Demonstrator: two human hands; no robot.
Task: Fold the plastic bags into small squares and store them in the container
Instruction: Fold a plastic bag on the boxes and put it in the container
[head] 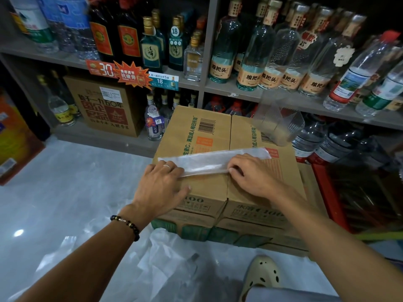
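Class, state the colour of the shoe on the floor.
The shoe is cream, with dark round holes; the head view shows it.

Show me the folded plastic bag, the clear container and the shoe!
folded plastic bag (214, 159): head view, middle of the strip.
clear container (278, 125): head view, its side wall.
shoe (260, 274): head view, its top.

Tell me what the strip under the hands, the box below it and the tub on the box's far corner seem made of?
Folded bag strip: thin translucent plastic film, glossy. Box: brown corrugated cardboard, matte, printed, seamed flaps. Tub: clear, ribbed, likely rigid plastic.
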